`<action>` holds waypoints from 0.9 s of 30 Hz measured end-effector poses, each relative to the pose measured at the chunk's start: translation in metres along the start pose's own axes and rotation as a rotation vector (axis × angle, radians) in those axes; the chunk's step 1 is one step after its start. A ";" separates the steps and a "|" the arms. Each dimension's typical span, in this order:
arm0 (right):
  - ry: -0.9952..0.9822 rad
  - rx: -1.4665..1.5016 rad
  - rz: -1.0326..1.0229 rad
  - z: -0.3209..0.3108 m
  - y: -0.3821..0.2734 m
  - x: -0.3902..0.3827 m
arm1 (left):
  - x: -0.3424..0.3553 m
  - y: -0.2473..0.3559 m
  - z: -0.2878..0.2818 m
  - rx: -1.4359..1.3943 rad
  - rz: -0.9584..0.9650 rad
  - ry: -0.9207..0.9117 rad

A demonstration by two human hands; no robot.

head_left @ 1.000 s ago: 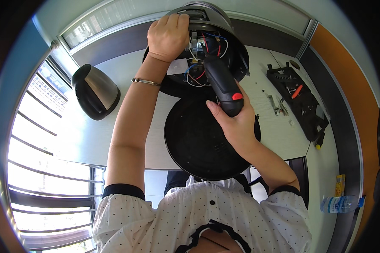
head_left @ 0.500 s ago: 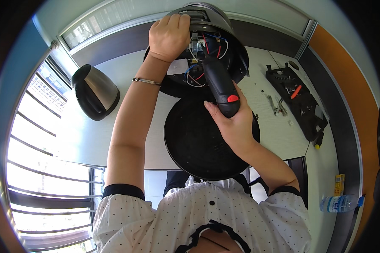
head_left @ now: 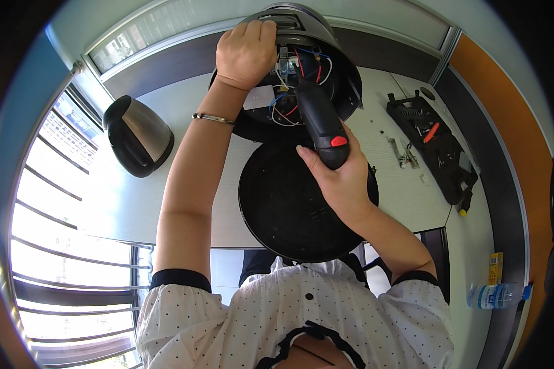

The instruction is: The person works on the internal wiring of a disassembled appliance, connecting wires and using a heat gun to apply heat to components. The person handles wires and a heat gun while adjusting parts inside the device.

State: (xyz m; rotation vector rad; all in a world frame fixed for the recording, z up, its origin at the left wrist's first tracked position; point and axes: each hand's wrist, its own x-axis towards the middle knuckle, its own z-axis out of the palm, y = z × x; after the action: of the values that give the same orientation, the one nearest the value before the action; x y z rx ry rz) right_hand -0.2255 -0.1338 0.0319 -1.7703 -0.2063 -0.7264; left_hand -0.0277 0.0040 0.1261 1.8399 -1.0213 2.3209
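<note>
At the far side of the table stands a round grey-and-black appliance [head_left: 351,83], its underside uncovered. Inside it show red, blue and white wires [head_left: 283,117] and small fittings. My left hand [head_left: 247,54] is closed over the appliance's upper rim beside a dark panel; its fingertips are partly hidden. My right hand [head_left: 341,184] grips a black cordless screwdriver [head_left: 320,120] with a red button. The screwdriver's tip points into the wiring; whether it touches a screw cannot be made out. Below it, nearest me, lies a round black pan-like plate [head_left: 289,203].
A steel-and-black kettle [head_left: 144,135] stands at left. To the right lie an opened black tool case [head_left: 434,147] with a red-handled tool and loose metal parts [head_left: 404,155]. A water bottle [head_left: 495,296] and a yellow box [head_left: 495,269] are at lower right.
</note>
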 end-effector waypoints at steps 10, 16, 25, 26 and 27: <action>-0.019 0.035 0.061 -0.002 -0.009 0.001 | 0.000 0.001 -0.001 0.002 -0.004 -0.007; -0.042 0.217 0.187 -0.001 -0.016 0.002 | 0.000 0.002 -0.002 0.010 -0.014 -0.016; -0.058 0.141 0.200 -0.003 -0.012 0.002 | 0.001 0.000 -0.001 -0.005 -0.006 -0.011; -0.055 0.147 0.208 -0.003 -0.013 0.002 | 0.001 0.000 -0.001 -0.004 -0.005 -0.016; -0.052 0.153 0.216 -0.002 -0.015 0.002 | 0.000 0.000 -0.001 -0.003 -0.004 -0.021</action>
State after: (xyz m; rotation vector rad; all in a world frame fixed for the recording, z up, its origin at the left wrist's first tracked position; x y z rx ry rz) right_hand -0.2323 -0.1312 0.0451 -1.6362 -0.1005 -0.4967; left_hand -0.0289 0.0045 0.1259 1.8678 -1.0211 2.3013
